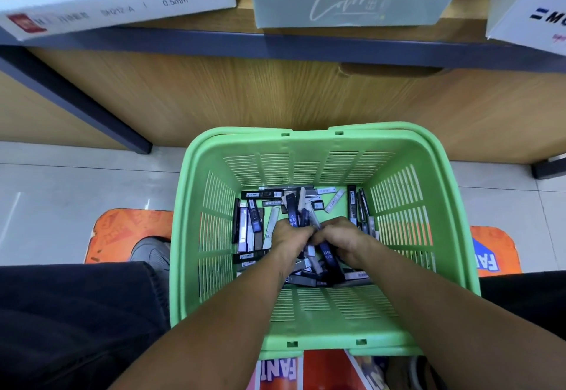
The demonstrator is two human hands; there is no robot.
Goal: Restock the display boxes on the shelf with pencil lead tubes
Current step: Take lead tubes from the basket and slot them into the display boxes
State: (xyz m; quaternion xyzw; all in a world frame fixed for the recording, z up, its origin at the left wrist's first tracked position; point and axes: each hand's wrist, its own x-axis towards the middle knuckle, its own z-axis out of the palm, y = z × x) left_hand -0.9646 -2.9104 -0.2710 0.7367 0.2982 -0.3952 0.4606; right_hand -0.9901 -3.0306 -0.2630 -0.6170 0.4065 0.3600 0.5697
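Note:
A green plastic basket (309, 144) stands on the floor in front of me, its bottom strewn with several loose pencil lead tubes (251, 221), black, navy and white. Both my hands are down inside it, side by side. My left hand (289, 236) and my right hand (340, 236) curl together round a bunch of lead tubes (306, 215) that sticks out above and below my fingers. On the shelf above stand the display boxes: a white one (122, 0) marked 0.5mm at the left, a pale green one (352, 0) in the middle, and a white one (530, 13) at the right edge.
The wooden shelf front (275, 92) with a dark grey edge rises just behind the basket. Orange mats (122, 230) lie on the pale tiled floor on either side. My dark trouser legs (76, 313) flank the basket, and a grey shoe (153, 251) shows at its left.

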